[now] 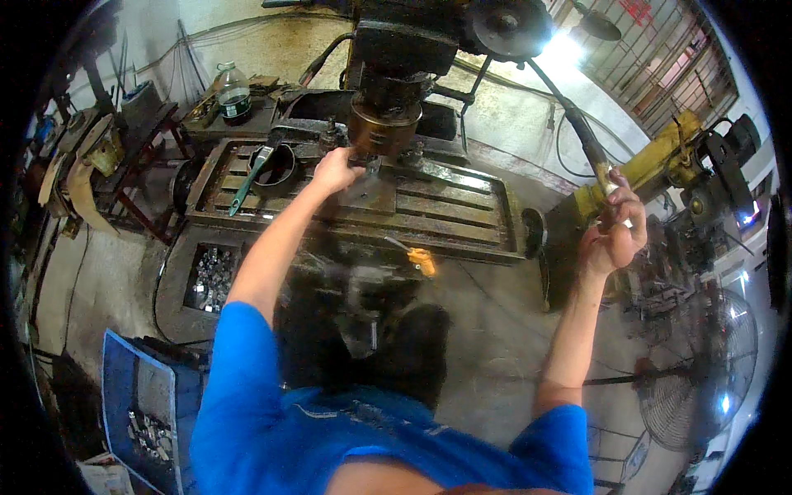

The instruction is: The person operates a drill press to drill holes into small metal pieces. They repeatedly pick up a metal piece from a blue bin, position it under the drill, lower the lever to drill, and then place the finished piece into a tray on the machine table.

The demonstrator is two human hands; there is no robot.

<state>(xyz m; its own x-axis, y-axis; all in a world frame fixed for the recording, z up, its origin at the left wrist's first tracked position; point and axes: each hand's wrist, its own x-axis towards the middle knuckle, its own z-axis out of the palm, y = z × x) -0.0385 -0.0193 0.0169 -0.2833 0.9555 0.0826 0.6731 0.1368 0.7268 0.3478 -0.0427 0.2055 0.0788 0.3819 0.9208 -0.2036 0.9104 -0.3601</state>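
Note:
My left hand [337,172] reaches to the machine table [487,216], right below the dark cylindrical spindle head [384,124] of a drill press or milling machine. Its fingers are bent in beside a small metal piece [373,165]; what they grip is mostly hidden. Raised on the right, my right hand [615,231] is closed around the lower end of a long lever [590,144] that slants down from the machine. To the left of my left hand, a green-handled brush [244,191] leans on the rim of a round pot [285,175] on the table.
Small metal parts [213,276] fill a tray at left, and more lie in a blue crate [106,388] below. An orange-yellow piece on a thin rod [421,261] juts from the table's front. A bottle [233,95] stands behind; a fan [701,371] is at right.

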